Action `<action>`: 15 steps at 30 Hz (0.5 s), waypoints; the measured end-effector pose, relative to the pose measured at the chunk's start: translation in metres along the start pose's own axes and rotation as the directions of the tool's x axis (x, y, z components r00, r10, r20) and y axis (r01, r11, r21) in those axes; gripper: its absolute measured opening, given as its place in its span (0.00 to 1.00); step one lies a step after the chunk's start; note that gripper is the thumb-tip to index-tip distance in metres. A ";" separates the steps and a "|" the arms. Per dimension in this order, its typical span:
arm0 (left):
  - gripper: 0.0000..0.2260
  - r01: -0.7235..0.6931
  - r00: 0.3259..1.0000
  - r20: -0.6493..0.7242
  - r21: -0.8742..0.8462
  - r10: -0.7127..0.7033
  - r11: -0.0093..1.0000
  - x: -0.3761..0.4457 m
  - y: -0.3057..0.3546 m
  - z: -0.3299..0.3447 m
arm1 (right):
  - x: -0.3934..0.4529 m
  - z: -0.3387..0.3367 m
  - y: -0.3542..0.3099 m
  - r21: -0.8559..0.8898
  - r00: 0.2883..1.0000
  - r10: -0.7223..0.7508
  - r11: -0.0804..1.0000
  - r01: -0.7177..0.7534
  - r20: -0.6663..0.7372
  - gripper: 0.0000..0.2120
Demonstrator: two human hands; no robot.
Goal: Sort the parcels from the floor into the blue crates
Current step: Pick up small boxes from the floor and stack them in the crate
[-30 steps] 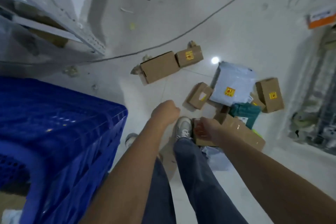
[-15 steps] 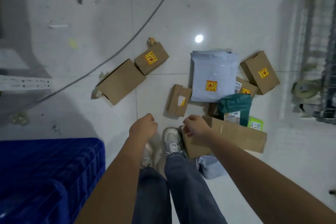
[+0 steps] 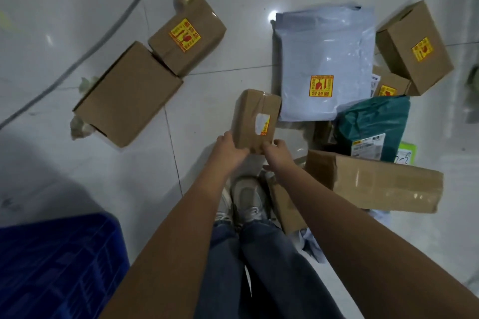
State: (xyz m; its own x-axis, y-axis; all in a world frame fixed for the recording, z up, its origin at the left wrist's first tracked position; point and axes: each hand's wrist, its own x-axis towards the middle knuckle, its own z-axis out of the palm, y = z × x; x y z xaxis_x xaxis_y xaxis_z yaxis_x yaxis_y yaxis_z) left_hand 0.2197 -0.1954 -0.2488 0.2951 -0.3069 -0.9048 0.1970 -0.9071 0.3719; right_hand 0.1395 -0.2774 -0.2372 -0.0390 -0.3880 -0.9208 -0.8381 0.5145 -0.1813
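Small taped box (image 3: 255, 118) between left hand (image 3: 229, 149) and right hand (image 3: 277, 154) (each grip curled on its near end)

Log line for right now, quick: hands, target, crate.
both hands grip small taped box | on floor or lifted: cannot tell | blue crate lower left | other parcels on floor

Both arms reach down, left grip (image 3: 229, 149) and right grip (image 3: 278, 153) curled together.
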 end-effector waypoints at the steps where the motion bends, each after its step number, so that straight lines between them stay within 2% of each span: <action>1: 0.27 -0.021 1.000 0.005 -0.074 0.022 0.997 0.006 -0.003 0.004 | 0.006 0.002 0.002 0.023 1.000 0.005 1.000 -0.006 0.009 0.20; 4: 0.25 -0.032 0.999 -0.005 -0.223 0.032 0.974 0.014 -0.009 0.009 | 0.015 0.004 0.007 0.061 1.000 -0.001 0.998 0.000 0.018 0.13; 7: 0.25 0.015 0.998 -0.059 -0.311 -0.035 0.950 0.011 -0.013 0.007 | 0.009 0.002 0.013 0.095 1.000 0.002 0.995 -0.005 0.025 0.15; 9: 0.22 0.027 0.995 -0.087 -0.312 -0.057 0.950 0.002 -0.013 0.005 | 0.001 0.003 0.018 0.156 0.999 -0.015 0.988 0.010 0.033 0.19; 12: 0.21 0.049 0.992 -0.098 -0.300 -0.082 0.953 -0.016 -0.008 0.001 | -0.017 0.006 0.021 0.198 0.997 -0.066 0.977 0.073 -0.040 0.19; 14: 0.26 0.089 0.989 -0.095 -0.251 -0.116 0.964 -0.030 -0.002 -0.005 | -0.032 0.008 0.020 0.241 0.995 -0.080 0.966 0.093 -0.063 0.20; 15: 0.30 0.108 0.987 -0.103 -0.164 -0.125 0.981 -0.038 0.000 -0.007 | -0.040 0.008 0.018 0.256 0.994 -0.089 0.961 0.101 -0.058 0.22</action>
State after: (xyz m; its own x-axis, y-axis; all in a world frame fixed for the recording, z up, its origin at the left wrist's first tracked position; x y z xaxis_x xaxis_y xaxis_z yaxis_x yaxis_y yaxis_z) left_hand 0.2156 -0.1819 -0.2129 0.3627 -0.1594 -0.9182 0.3782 -0.8753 0.3013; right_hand 0.1302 -0.2459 -0.2065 0.0044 -0.4759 -0.8795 -0.6706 0.6511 -0.3556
